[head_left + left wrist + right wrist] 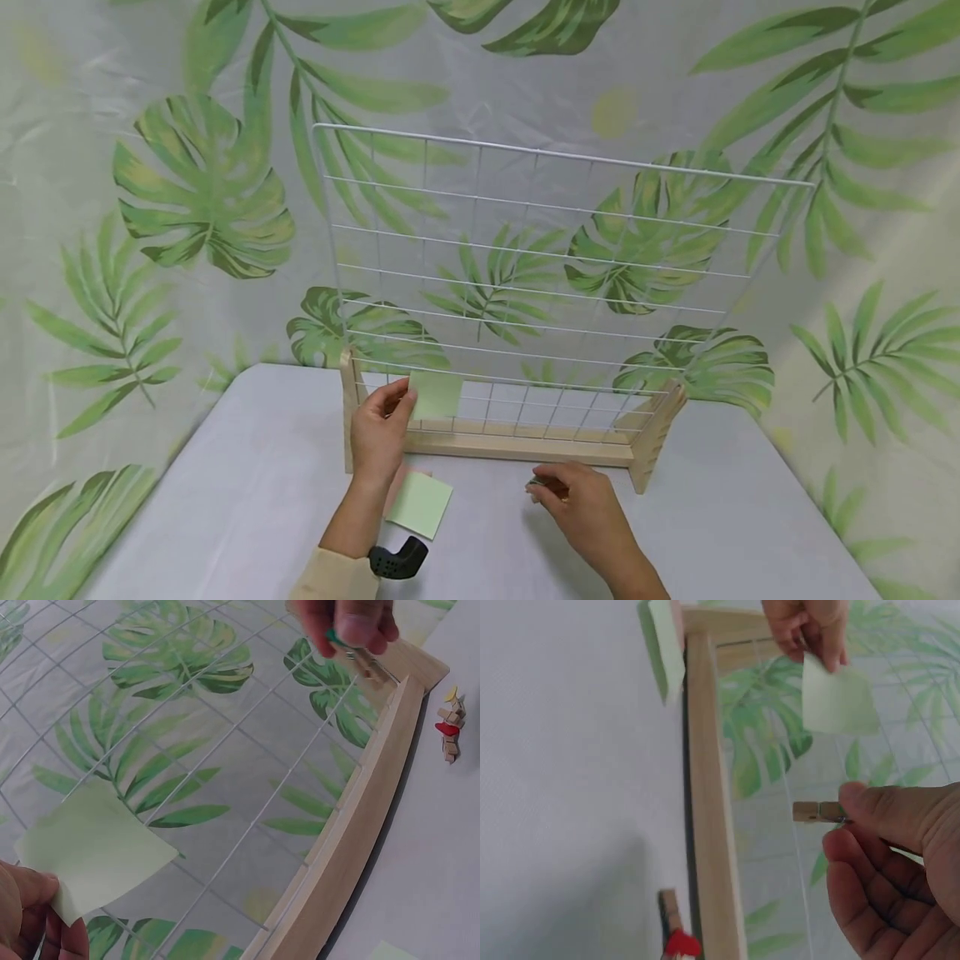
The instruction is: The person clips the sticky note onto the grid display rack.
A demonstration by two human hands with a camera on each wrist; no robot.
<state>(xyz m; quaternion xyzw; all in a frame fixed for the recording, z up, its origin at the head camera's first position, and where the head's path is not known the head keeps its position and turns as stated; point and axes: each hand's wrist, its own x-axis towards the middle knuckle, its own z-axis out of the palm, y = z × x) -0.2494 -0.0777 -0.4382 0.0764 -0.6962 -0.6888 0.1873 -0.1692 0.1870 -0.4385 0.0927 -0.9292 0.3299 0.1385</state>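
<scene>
My left hand point(381, 429) pinches one edge of a pale green sticky note point(437, 395) between thumb and fingers. The note overlaps the lower left of the white wire grid point(525, 200) in the head view. My right hand point(588, 500) is apart from the grid, in front of its wooden base point(517, 447). Between its thumb and forefinger is a small wooden clothespin point(817, 811), with its jaw end pointing away from the fingertips. A bit of green point(332, 637) shows on that clothespin in the left wrist view.
A pad of green sticky notes point(422, 505) lies on the white table, partly over pink notes point(395, 492). Several small clothespins with yellow and red decorations point(449, 727) lie near the base's right end. A leaf-patterned cloth point(202, 183) hangs behind.
</scene>
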